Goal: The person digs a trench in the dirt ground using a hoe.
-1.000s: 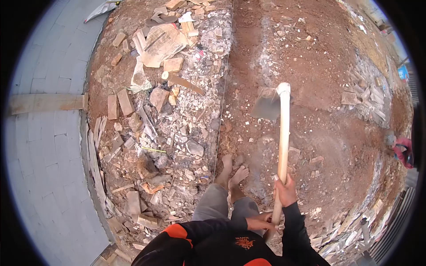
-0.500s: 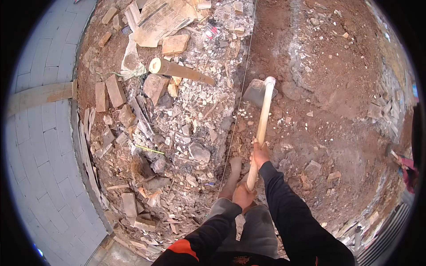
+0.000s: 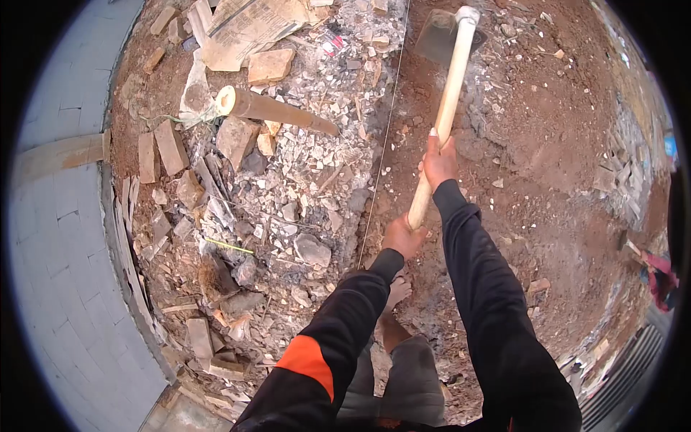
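Both my hands grip the pale wooden handle of a hoe (image 3: 450, 90). Lower on the handle, near its butt end, my left hand (image 3: 404, 237) is wrapped round the wood. Farther up, my right hand (image 3: 438, 163) is closed about the shaft. The broad, dark hoe blade (image 3: 436, 37) is at the far end, over a strip of reddish soil (image 3: 428, 93); whether it touches the ground I cannot tell. A thin string (image 3: 386, 137) runs along the left of that strip, beside the hoe.
Left of the string lies rubble with a bamboo post (image 3: 281, 114), loose bricks (image 3: 171, 147) and torn sacking (image 3: 248, 32). A grey block wall (image 3: 65, 252) borders the far left. Corrugated sheeting (image 3: 626, 381) lies lower right, and another person's dark clothing (image 3: 676, 216) shows at the right edge.
My arms have stretched forward, carrying the hoe away from me toward the top of the view. Both hands keep their hold on the handle. The view has shifted slightly.
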{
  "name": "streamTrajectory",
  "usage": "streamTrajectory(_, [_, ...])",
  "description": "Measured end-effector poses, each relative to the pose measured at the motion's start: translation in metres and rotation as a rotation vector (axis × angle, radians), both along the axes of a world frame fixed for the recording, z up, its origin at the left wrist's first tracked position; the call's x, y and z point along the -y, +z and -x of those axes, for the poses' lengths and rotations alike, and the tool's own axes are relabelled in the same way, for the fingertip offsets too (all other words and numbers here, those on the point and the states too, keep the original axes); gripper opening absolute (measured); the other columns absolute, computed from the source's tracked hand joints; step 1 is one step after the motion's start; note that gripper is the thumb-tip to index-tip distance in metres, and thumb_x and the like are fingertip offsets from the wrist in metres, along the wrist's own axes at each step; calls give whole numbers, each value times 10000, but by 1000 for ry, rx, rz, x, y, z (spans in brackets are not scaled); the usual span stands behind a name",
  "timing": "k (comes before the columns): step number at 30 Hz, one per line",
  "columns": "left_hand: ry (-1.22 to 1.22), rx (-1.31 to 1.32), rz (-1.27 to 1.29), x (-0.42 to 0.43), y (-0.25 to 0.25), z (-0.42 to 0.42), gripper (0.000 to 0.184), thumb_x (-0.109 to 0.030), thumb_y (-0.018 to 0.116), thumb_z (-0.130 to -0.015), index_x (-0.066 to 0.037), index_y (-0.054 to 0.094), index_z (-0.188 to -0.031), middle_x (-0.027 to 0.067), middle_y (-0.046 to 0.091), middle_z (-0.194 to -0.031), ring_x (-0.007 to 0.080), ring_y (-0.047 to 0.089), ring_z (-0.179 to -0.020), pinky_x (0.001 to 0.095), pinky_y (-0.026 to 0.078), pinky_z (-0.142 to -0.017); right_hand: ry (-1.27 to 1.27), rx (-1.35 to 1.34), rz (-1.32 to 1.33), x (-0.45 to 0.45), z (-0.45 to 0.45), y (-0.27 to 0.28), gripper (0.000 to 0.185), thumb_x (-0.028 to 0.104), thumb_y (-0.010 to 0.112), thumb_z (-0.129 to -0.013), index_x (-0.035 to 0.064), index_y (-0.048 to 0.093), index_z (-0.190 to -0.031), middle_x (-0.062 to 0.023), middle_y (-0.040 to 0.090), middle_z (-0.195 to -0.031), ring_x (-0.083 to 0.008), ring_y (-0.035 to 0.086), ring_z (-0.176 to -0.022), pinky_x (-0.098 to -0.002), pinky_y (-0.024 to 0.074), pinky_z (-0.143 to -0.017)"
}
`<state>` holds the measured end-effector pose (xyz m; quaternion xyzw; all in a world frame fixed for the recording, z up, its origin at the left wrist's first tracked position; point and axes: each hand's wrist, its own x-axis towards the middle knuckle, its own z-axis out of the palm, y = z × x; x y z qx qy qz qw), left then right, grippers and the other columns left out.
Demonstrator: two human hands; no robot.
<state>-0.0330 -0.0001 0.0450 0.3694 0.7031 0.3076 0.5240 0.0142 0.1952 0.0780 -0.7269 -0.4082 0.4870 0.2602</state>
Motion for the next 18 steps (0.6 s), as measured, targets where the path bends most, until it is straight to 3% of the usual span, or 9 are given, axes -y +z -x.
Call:
streamTrajectory(1, [-20, -9, 89, 3, 1, 1, 313, -180, 744, -796, 44, 642, -989, 125, 671, -713, 216, 673, -652, 372, 533, -640, 63, 24, 105, 15, -5, -30, 417, 404, 521, -1033, -9, 488, -1084, -144, 617, -781, -253, 641, -522, -370, 514, -476])
streamTrajectory(2, [11, 95, 262, 14, 35, -1, 326, -185, 748, -796, 58, 638, -984, 143, 673, -703, 231, 682, -647, 380, 537, -635, 125, 48, 212, 32, -10, -60, 432, 399, 531, -1028, -28, 505, -1092, -170, 633, -810, -277, 656, -534, -384, 520, -478])
streamTrajectory(3, [44, 194, 426, 29, 74, -3, 340, -190, 752, -797, 72, 634, -980, 162, 676, -692, 246, 692, -642, 388, 541, -630, 110, 21, 301, 60, -11, -75, 428, 395, 545, -1022, -17, 489, -1121, -135, 592, -748, -256, 609, -494, -384, 516, -452])
streamTrajectory(4, [50, 127, 406, 56, 73, -3, 343, -194, 754, -797, 78, 637, -970, 177, 681, -704, 250, 696, -643, 390, 542, -624, 102, -10, 380, 88, -9, -80, 428, 391, 559, -1016, -6, 474, -1151, -100, 550, -686, -236, 562, -454, -385, 512, -426])
streamTrajectory(8, [-10, -19, 444, 113, 91, 2, 355, -214, 758, -801, 78, 647, -969, 193, 691, -727, 268, 700, -627, 390, 540, -593, 83, 23, 482, 148, -13, -64, 495, 406, 572, -1003, -45, 480, -1186, -135, 573, -714, -258, 596, -476, -411, 527, -426])
streamTrajectory(9, [19, -58, 285, 135, 84, -10, 383, -227, 760, -804, 84, 639, -992, 191, 682, -717, 258, 695, -611, 388, 537, -570, 44, -4, 496, 155, -20, -60, 495, 407, 571, -1001, -52, 488, -1168, -142, 576, -721, -262, 606, -485, -415, 525, -420])
streamTrajectory(14, [112, 125, 322, 185, 118, -36, 243, -156, 735, -831, 55, 631, -892, 97, 638, -659, 169, 629, -519, 345, 490, -468, 131, 82, 647, 203, -35, -40, 477, 393, 563, -1002, -65, 511, -1122, -146, 589, -736, -259, 620, -499, -401, 530, -421])
streamTrajectory(16, [177, 298, 621, 187, 153, -29, 194, -126, 721, -843, 32, 611, -820, 57, 607, -624, 135, 579, -466, 315, 447, -423, 149, 38, 715, 231, -31, -19, 470, 391, 560, -1004, -66, 518, -1105, -146, 589, -737, -257, 622, -500, -399, 532, -420])
streamTrajectory(18, [169, 298, 626, 205, 157, -33, 200, -122, 720, -847, 27, 597, -794, 52, 590, -596, 130, 562, -447, 311, 435, -408, 219, 86, 757, 249, -36, 0, 489, 405, 557, -1003, -72, 528, -1106, -153, 597, -749, -257, 622, -501, -393, 543, -432])
